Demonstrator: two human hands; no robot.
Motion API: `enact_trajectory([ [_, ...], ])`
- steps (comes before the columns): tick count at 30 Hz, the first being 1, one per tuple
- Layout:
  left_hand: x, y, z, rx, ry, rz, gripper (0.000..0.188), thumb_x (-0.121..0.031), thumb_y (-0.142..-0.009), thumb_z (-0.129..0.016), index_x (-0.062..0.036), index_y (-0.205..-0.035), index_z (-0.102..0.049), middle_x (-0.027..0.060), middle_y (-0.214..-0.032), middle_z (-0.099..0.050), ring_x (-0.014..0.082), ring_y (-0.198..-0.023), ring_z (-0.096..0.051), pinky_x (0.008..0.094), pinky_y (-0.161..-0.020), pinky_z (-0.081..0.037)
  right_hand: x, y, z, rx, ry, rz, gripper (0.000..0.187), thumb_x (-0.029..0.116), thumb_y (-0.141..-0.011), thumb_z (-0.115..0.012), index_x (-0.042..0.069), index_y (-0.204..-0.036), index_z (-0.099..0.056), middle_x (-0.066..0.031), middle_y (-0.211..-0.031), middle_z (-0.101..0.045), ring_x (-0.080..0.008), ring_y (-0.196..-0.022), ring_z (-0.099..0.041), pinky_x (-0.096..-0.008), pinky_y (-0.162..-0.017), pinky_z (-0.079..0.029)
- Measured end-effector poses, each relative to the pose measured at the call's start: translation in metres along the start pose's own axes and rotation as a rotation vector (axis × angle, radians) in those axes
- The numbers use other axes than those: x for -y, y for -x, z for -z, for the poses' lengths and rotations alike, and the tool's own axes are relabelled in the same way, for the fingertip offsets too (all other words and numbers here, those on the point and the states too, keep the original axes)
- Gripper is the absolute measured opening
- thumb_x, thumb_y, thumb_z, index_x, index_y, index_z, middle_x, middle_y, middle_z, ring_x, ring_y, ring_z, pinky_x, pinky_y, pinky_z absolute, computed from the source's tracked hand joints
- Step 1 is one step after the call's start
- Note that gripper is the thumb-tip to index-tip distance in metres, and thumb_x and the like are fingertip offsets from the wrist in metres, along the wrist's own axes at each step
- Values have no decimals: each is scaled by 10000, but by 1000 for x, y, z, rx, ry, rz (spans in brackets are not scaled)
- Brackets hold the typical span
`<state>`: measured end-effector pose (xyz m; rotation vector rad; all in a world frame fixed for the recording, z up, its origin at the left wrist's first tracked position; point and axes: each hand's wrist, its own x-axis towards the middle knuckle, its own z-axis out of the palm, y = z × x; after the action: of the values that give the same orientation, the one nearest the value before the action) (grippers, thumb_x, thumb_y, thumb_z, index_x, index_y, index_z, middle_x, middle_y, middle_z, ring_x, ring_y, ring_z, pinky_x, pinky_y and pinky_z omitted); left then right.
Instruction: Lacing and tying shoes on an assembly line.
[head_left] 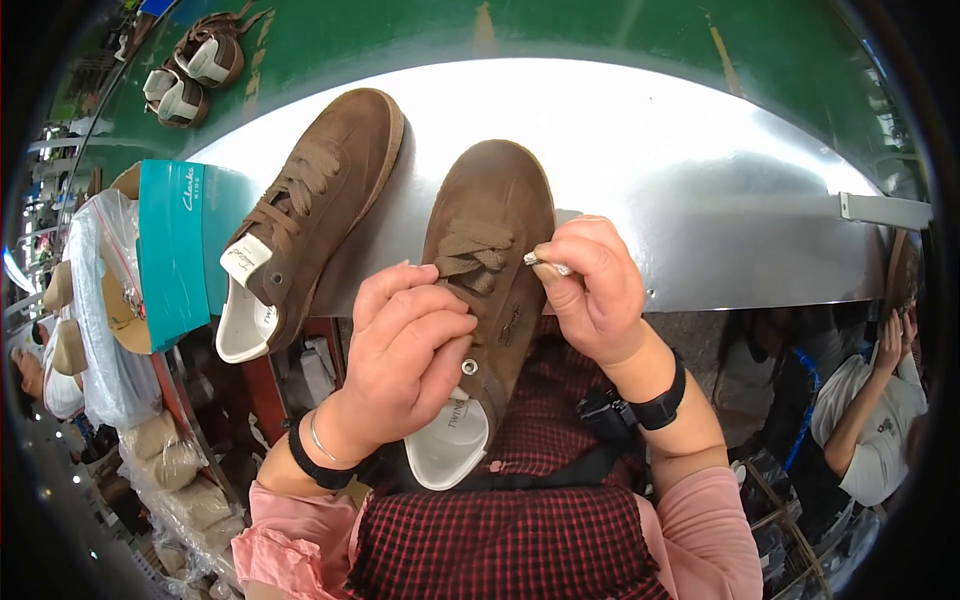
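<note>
L hand [408, 348] is curling over brn shoe [500, 190] nr laces [476, 246], grip unclear | R hand [603, 288] is pinching sm pale bit [549, 264] | 2nd shoe [338, 195] is resting on desk [720, 240] to L

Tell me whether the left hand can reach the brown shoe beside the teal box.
Probably yes: nothing visible lies between the left hand and that brown shoe, though the hand is on the nearer shoe.

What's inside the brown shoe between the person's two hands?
At the heel of the brown shoe, a white lining with dark lettering shows. The left hand blocks part of the view in, and the upper hides the toe end; whatever lies there cannot be seen.
</note>
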<state>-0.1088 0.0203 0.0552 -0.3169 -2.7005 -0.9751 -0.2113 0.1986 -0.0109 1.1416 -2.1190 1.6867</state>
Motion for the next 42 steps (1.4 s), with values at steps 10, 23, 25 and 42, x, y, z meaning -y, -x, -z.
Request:
enact_trajectory([
  [10, -1, 20, -5, -268, 76, 173, 276, 75, -664, -605, -4, -927, -579, 157, -872, -599, 331, -788, -591, 379, -707, -491, 13, 30, 2, -117, -476, -471, 94, 35, -917, -512, -20, -986, -542, -109, -976, -576, -155, -814, -560, -266, -747, -465],
  [23, -43, -27, 47, -465, -94, -70, 184, -34, -755, -615, -25, -938, -594, 128, -927, -588, 308, -862, -570, 377, -786, -453, 63, 14, 33, 105, -857, -699, 103, 99, -937, -522, 13, -992, -539, -69, -883, -617, -110, -777, -573, -251, -733, -480],
  [25, -55, -8, 52, -187, 39, -176, 170, -76, -760, -653, -33, -919, -609, 109, -911, -598, 295, -855, -574, 373, -775, -452, 90, 10, 31, 239, -867, -720, 111, 99, -935, -527, 12, -1001, -542, -64, -879, -611, -108, -771, -568, -249, -726, -476],
  [42, -53, 69, 84, -139, 68, -185, 136, -113, -729, -694, -51, -825, -620, 82, -771, -615, 268, -710, -608, 354, -642, -484, 142, 7, -14, 556, -835, -714, 159, 126, -929, -551, 7, -1033, -565, -24, -880, -595, -76, -768, -550, -215, -695, -459],
])
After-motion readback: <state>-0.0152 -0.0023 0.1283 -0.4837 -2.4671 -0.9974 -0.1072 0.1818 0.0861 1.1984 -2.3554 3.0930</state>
